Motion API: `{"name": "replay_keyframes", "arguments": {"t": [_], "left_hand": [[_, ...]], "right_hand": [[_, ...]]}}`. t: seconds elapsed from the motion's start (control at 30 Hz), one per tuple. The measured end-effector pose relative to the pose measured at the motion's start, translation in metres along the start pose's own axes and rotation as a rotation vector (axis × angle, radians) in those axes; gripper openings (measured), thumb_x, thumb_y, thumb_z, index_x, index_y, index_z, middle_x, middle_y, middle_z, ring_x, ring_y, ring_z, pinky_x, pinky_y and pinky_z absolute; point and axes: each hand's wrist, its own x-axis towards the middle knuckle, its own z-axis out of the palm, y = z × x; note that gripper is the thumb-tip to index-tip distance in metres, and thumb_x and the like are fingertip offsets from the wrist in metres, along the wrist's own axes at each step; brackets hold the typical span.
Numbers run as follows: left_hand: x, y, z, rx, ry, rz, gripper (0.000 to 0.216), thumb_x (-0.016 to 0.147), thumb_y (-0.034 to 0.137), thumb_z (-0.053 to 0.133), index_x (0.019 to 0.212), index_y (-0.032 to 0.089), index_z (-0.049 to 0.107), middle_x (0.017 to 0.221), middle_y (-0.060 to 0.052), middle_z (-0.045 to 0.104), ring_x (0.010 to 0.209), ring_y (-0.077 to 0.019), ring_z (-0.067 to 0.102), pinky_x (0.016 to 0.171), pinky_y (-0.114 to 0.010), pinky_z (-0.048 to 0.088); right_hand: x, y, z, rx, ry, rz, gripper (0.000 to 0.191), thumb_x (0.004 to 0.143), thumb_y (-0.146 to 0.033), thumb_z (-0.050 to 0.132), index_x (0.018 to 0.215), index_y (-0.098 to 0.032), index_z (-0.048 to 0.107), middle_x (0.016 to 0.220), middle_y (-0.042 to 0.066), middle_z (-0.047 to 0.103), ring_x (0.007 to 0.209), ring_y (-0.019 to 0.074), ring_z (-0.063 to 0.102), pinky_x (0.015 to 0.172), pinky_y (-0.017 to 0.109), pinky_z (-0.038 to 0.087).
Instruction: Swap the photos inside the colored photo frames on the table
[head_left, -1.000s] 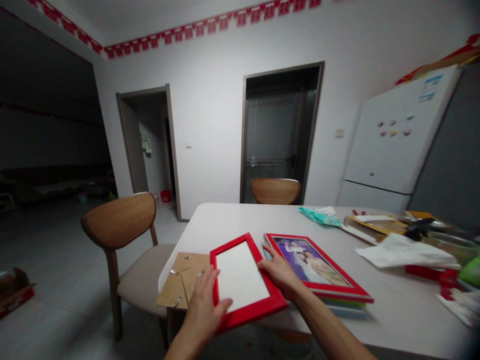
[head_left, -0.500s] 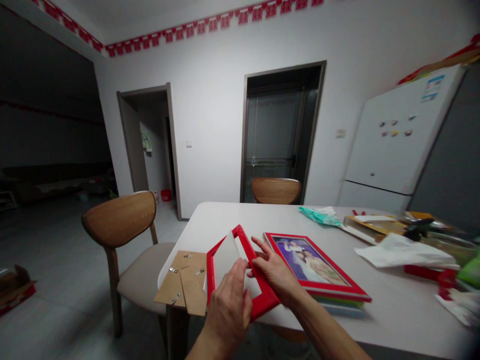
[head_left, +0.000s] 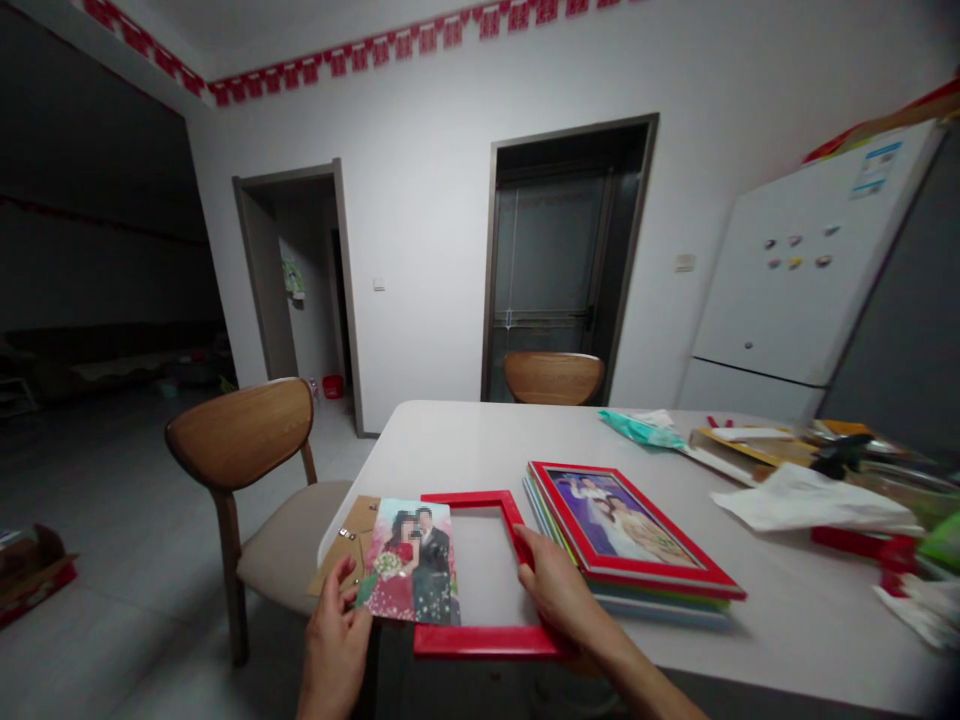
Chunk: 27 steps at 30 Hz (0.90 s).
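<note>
A colour photo of a couple (head_left: 417,570), one in red and one in a dark suit, is pinched at its lower left edge by my left hand (head_left: 336,625). Its right part overlaps the left side of a red picture frame (head_left: 480,641). My right hand (head_left: 559,580) grips that frame by its right side, and the white table shows through its opening. Under the photo's left edge lie brown backing boards (head_left: 346,550) with metal clips. Right of my right hand, another red frame with a wedding photo (head_left: 622,520) tops a stack.
On the table's (head_left: 465,440) right side lie a white paper sheet (head_left: 810,505), a teal wrapper (head_left: 637,428) and an open yellow-brown package (head_left: 750,450). Wooden chairs stand at the left (head_left: 247,440) and the far side (head_left: 553,378). A fridge (head_left: 802,250) stands behind at the right.
The red frame, tilted before with both hands at it, now lies flatter. My left hand has moved left with the photo, whose picture side now faces up.
</note>
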Motion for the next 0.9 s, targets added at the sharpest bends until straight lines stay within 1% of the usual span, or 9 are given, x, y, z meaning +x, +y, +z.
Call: {"name": "replay_keyframes", "arguments": {"t": [0.07, 0.17, 0.37, 0.5, 0.63, 0.7, 0.77, 0.83, 0.9], "left_hand": [[-0.002, -0.006, 0.002, 0.096, -0.021, 0.04, 0.048, 0.066, 0.033, 0.052, 0.11, 0.017, 0.042, 0.112, -0.01, 0.053, 0.093, -0.022, 0.056, 0.078, -0.032, 0.046], [-0.003, -0.005, 0.003, 0.271, -0.032, 0.134, 0.046, 0.067, 0.033, 0.051, 0.11, 0.016, 0.045, 0.109, -0.01, 0.056, 0.097, -0.0238, 0.054, 0.085, -0.039, 0.041], [-0.005, -0.001, 0.005, 0.48, -0.064, 0.338, 0.044, 0.07, 0.022, 0.043, 0.112, 0.014, 0.045, 0.113, -0.01, 0.053, 0.107, -0.0216, 0.047, 0.092, -0.037, 0.037], [-0.007, -0.002, 0.013, 0.665, -0.184, 0.522, 0.052, 0.068, 0.014, 0.04, 0.119, 0.014, 0.039, 0.125, -0.01, 0.043, 0.117, -0.0203, 0.035, 0.098, -0.039, 0.029], [-0.006, 0.0, 0.023, 0.832, -0.33, 0.613, 0.057, 0.063, 0.012, 0.044, 0.119, 0.017, 0.041, 0.129, -0.009, 0.039, 0.121, -0.0236, 0.03, 0.1, -0.044, 0.025], [-0.005, 0.002, 0.028, 0.891, -0.375, 0.62, 0.056, 0.062, 0.011, 0.044, 0.118, 0.016, 0.043, 0.128, -0.009, 0.04, 0.119, -0.0236, 0.032, 0.099, -0.043, 0.027], [-0.003, 0.002, 0.033, 0.946, -0.392, 0.622, 0.054, 0.062, 0.008, 0.042, 0.115, 0.015, 0.046, 0.125, -0.011, 0.043, 0.117, -0.0236, 0.037, 0.097, -0.043, 0.03], [-0.001, 0.001, 0.037, 0.986, -0.387, 0.64, 0.05, 0.064, 0.005, 0.039, 0.112, 0.015, 0.05, 0.122, -0.011, 0.047, 0.113, -0.0241, 0.041, 0.094, -0.043, 0.035], [0.002, 0.0, 0.039, 0.984, -0.352, 0.676, 0.048, 0.065, 0.004, 0.037, 0.109, 0.015, 0.052, 0.119, -0.011, 0.05, 0.11, -0.0239, 0.045, 0.091, -0.043, 0.038]], "right_hand": [[0.0, 0.003, 0.005, -0.061, -0.008, -0.008, 0.05, 0.064, -0.006, 0.039, 0.113, -0.006, 0.046, 0.106, 0.016, 0.055, 0.098, 0.0194, 0.05, 0.087, 0.027, 0.034], [0.0, 0.007, 0.009, -0.118, -0.029, -0.023, 0.05, 0.063, -0.005, 0.038, 0.112, -0.006, 0.047, 0.102, 0.015, 0.055, 0.096, 0.0187, 0.05, 0.085, 0.026, 0.035], [0.0, 0.011, 0.012, -0.142, 0.003, -0.04, 0.045, 0.066, -0.007, 0.037, 0.109, -0.004, 0.049, 0.098, 0.014, 0.054, 0.092, 0.0183, 0.049, 0.083, 0.026, 0.035], [-0.002, 0.009, 0.012, -0.121, 0.03, -0.018, 0.044, 0.067, -0.009, 0.039, 0.109, -0.01, 0.05, 0.099, 0.012, 0.054, 0.095, 0.0182, 0.049, 0.084, 0.026, 0.033], [-0.004, 0.006, 0.01, -0.121, 0.038, -0.01, 0.044, 0.067, -0.01, 0.041, 0.11, -0.011, 0.05, 0.104, 0.013, 0.053, 0.098, 0.0192, 0.048, 0.087, 0.027, 0.032], [-0.005, 0.005, 0.01, -0.138, 0.034, -0.012, 0.044, 0.068, -0.011, 0.041, 0.111, -0.009, 0.05, 0.106, 0.015, 0.052, 0.099, 0.0204, 0.047, 0.087, 0.027, 0.033], [-0.006, 0.005, 0.011, -0.15, 0.029, -0.018, 0.044, 0.068, -0.012, 0.041, 0.111, -0.007, 0.05, 0.108, 0.017, 0.051, 0.1, 0.0217, 0.047, 0.087, 0.029, 0.033], [-0.006, 0.007, 0.013, -0.149, 0.025, -0.029, 0.045, 0.068, -0.013, 0.041, 0.112, -0.006, 0.05, 0.109, 0.017, 0.051, 0.101, 0.0222, 0.048, 0.088, 0.029, 0.034], [-0.006, 0.009, 0.015, -0.139, 0.029, -0.041, 0.045, 0.068, -0.013, 0.041, 0.112, -0.006, 0.05, 0.11, 0.017, 0.05, 0.102, 0.0222, 0.047, 0.088, 0.03, 0.034]]}}
